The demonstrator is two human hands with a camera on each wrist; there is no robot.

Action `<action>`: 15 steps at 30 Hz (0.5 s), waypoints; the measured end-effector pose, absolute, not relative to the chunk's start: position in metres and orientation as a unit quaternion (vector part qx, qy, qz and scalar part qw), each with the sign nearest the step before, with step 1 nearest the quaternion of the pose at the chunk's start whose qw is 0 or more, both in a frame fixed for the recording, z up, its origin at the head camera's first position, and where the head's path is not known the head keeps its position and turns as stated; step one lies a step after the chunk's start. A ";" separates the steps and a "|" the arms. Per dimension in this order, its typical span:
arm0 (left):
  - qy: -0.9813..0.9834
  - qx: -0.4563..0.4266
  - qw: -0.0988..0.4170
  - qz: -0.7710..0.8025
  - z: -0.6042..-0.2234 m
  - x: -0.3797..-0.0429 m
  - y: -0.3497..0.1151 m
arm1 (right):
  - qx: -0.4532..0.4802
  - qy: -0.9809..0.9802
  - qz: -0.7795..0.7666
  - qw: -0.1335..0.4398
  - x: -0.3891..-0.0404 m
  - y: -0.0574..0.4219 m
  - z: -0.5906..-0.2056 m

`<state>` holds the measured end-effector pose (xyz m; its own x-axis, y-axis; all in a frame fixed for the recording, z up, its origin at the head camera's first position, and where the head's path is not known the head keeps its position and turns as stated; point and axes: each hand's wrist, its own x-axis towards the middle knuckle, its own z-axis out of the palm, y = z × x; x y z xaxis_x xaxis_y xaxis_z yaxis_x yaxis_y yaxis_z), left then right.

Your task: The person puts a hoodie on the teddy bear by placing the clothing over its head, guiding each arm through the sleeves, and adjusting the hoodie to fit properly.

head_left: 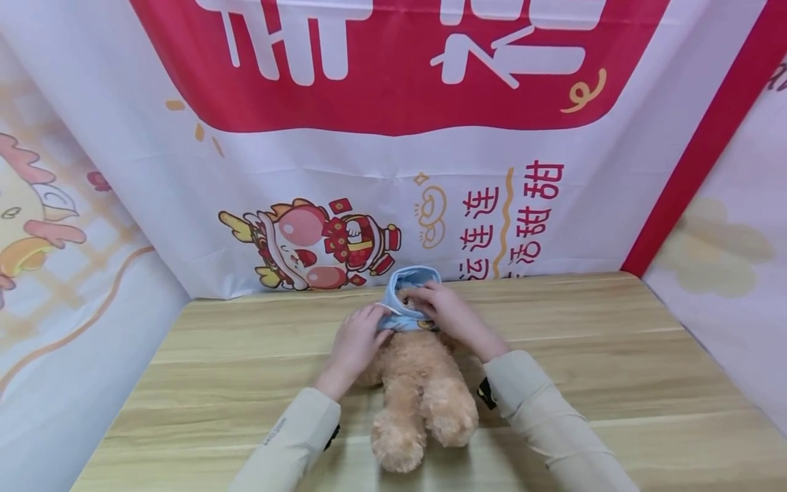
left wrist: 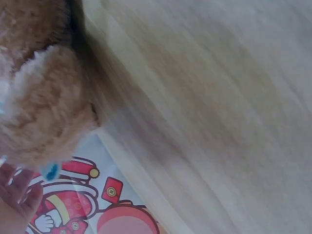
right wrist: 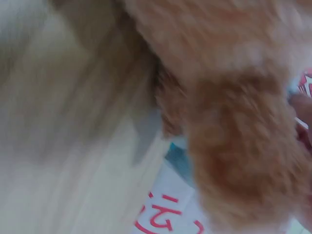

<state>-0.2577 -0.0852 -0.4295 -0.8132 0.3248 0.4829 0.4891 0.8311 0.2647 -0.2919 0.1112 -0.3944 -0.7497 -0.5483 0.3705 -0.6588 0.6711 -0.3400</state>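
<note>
A light brown plush toy [head_left: 413, 369] lies on its back, legs toward me, with a small light blue shirt [head_left: 401, 323] bunched over its head. My left hand [head_left: 359, 336] pinches the shirt's lower left edge between thumb and fingers. The right hand [head_left: 453, 313] reaches over the shirt's opening from the right, its fingers curled at the rim. Inside that opening, a bit of brown fur shows; most of the toy's head is hidden. In the right wrist view, a furry limb [right wrist: 239, 146] covers much of the shirt [right wrist: 179, 163]. Plush fur [left wrist: 46, 109] fills the left wrist view's upper left.
The wooden table [head_left: 246, 383] extends to both sides of the toy. Right behind the shirt, a white and red printed cloth [head_left: 344, 164] hangs at the table's back edge. Printed cloth side walls [head_left: 738, 239] stand left and right.
</note>
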 end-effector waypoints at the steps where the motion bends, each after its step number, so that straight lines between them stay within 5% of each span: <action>1: -0.931 -0.225 0.216 -0.191 -0.430 -0.258 -0.085 | 0.343 -0.904 0.225 0.118 -0.292 0.113 -0.394; 15: -0.927 -0.251 0.221 -0.169 -0.427 -0.257 -0.083 | 0.351 -0.923 0.108 0.113 -0.297 0.107 -0.390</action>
<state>-0.2571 -0.0827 -0.4273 -0.7763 0.3916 0.4939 0.5406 0.8166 0.2023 -0.2973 0.1072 -0.3904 -0.7280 -0.6233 0.2856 -0.6725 0.7303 -0.1203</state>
